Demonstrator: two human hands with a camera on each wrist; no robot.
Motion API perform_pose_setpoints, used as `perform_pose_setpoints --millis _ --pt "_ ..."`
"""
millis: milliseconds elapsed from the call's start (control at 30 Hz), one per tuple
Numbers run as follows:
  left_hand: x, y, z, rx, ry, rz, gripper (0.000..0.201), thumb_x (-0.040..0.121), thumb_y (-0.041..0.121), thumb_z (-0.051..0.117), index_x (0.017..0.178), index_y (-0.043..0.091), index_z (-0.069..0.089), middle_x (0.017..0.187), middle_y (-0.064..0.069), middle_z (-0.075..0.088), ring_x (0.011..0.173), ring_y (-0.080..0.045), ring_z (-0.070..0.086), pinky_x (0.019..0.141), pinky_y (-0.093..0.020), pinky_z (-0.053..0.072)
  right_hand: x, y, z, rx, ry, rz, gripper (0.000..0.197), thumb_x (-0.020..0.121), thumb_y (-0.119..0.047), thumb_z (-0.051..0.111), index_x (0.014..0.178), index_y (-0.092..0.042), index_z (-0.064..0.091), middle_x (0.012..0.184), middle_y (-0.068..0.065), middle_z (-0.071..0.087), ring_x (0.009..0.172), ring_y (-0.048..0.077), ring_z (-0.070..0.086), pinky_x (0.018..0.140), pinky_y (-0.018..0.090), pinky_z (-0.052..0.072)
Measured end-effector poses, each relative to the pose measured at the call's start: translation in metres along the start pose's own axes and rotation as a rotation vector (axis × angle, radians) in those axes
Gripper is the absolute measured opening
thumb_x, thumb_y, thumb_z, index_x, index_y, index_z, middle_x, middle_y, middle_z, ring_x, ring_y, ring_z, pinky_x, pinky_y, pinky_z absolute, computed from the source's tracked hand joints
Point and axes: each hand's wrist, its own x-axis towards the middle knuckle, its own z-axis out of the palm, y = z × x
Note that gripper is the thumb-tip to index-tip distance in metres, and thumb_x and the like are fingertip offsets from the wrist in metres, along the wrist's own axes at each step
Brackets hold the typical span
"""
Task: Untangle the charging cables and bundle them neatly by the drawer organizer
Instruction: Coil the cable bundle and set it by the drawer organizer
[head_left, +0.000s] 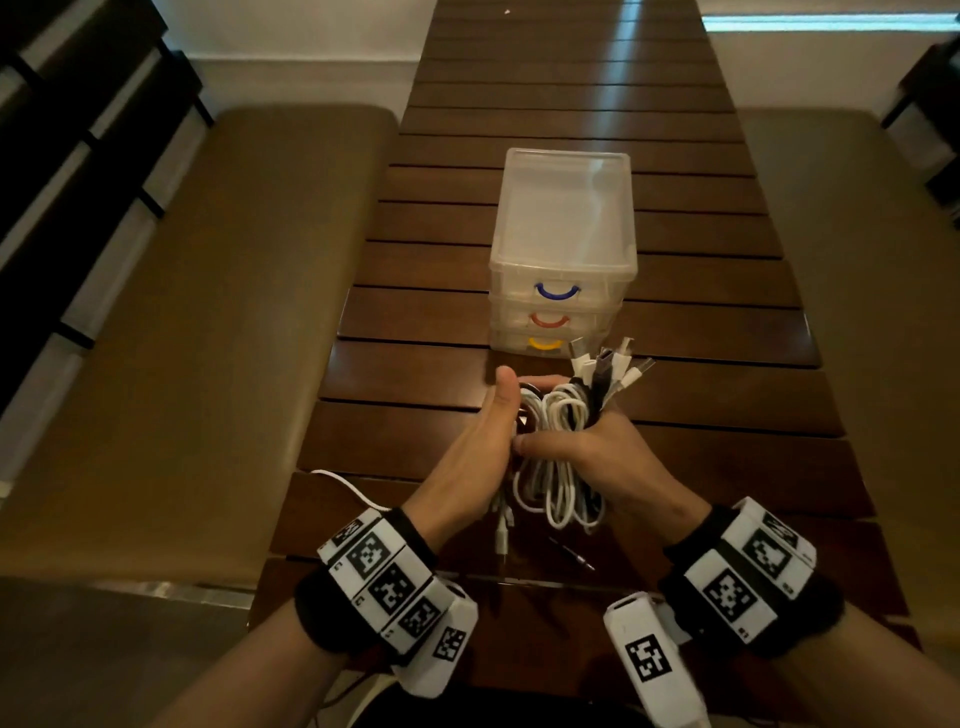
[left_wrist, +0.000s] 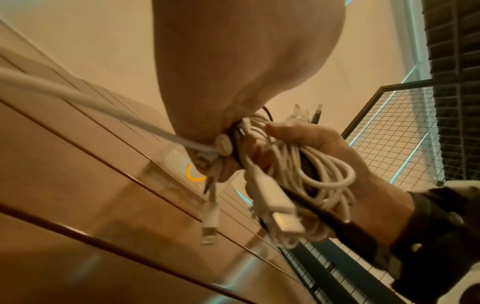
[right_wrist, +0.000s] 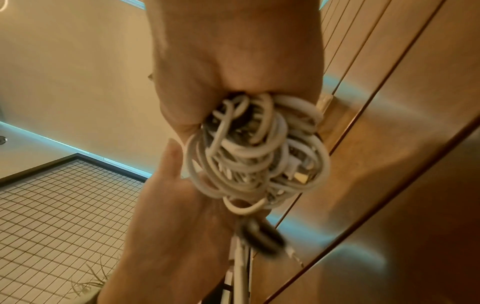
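Observation:
A coil of white and dark charging cables (head_left: 558, 457) hangs between both hands, just above the slatted table. My right hand (head_left: 566, 441) grips the coil round its middle; several plug ends (head_left: 608, 364) fan out above its fist. From the left, my left hand (head_left: 514, 384) curls its fingers round the top of the coil with the thumb pointing up. The left wrist view shows loose white plugs (left_wrist: 209, 226) dangling under the left hand. In the right wrist view the loops (right_wrist: 254, 152) bulge out of the right fist. The clear drawer organizer (head_left: 563, 228) stands just beyond the hands.
The organizer has blue, red and yellow handles (head_left: 545, 344) on its three drawers. A white cable strand (head_left: 343, 486) trails left across the table (head_left: 701, 322). A dark plug (head_left: 571, 553) lies near the front edge. Padded benches (head_left: 208, 338) flank both sides.

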Motion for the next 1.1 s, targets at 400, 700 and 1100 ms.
perform_pose_setpoints --millis 400,700,1100 --pt "0.009 0.003 0.005 0.035 0.025 -0.055 0.064 0.069 0.094 0.016 0.104 0.062 0.059 0.152 -0.001 0.040 0.138 -0.016 0.040 0.115 -0.048 0.030 -0.003 0.010 0.006 -0.079 0.014 -0.085 0.048 0.080 0.005 0.073 0.107 -0.034 0.062 0.097 -0.003 0.074 0.093 0.009 0.071 0.081 0.026 0.057" --pt "0.002 0.025 0.013 -0.030 0.050 -0.120 0.030 0.092 0.066 0.017 0.104 0.073 0.044 0.163 0.008 0.002 0.147 -0.011 0.016 0.121 -0.039 0.017 0.001 0.009 0.010 -0.054 0.019 -0.136 0.048 0.079 0.013 0.069 0.099 -0.030 0.064 0.092 -0.003 0.074 0.091 0.009 0.071 0.077 0.022 0.057" --pt "-0.002 0.004 0.011 0.054 0.106 0.013 0.082 0.095 0.059 0.036 0.147 0.040 -0.023 0.160 0.006 0.018 0.140 -0.001 0.023 0.114 -0.026 0.023 0.009 0.007 0.015 0.345 0.285 0.039 0.019 0.079 0.011 0.067 0.095 0.001 0.071 0.072 0.004 0.073 0.067 0.016 0.071 0.058 0.028 0.056"
